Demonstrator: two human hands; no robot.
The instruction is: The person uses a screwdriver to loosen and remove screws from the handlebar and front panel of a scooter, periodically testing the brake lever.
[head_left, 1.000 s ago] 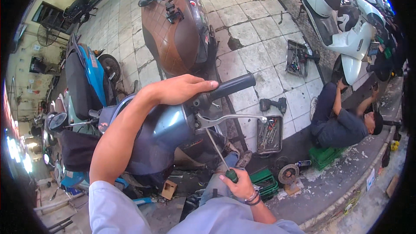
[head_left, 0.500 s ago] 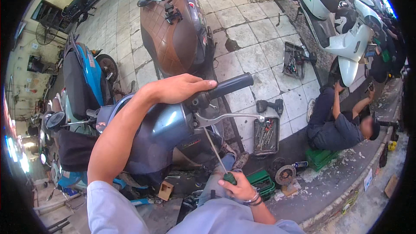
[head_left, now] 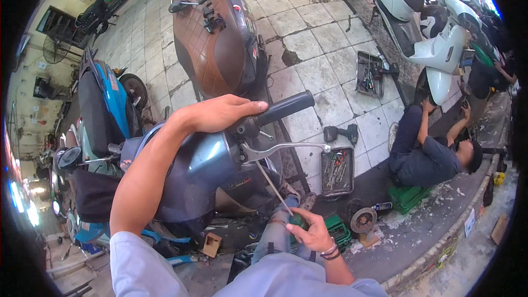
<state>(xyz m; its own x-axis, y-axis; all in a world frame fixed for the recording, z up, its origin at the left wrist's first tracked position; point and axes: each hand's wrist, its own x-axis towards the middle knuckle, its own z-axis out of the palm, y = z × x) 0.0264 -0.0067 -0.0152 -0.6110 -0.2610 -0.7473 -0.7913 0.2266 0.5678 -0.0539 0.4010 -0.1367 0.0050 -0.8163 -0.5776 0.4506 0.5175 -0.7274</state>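
Note:
A blue-grey scooter front (head_left: 199,157) stands right before me, its black handlebar grip (head_left: 289,106) pointing up to the right. My left hand (head_left: 228,113) lies over the handlebar at the grip's inner end; its fingers curl over the far side and are partly hidden. Below the grip runs a silver brake lever (head_left: 289,147). My right hand (head_left: 316,232) pinches the green handle of a screwdriver (head_left: 298,221), thumb and fingers round it. The long thin shaft slants up to the lever's mount, where its tip is hidden.
Beyond stands a scooter with a brown quilted seat (head_left: 203,38); a blue scooter (head_left: 113,96) is at left. A cordless drill (head_left: 341,133) and a tool tray (head_left: 337,173) lie on the floor. At right a person (head_left: 432,159) sits low beside a white scooter (head_left: 434,58).
My right hand has shifted slightly right and its fingers now sit differently round the screwdriver handle. The left hand keeps its place on the handlebar. The whole view has moved a little.

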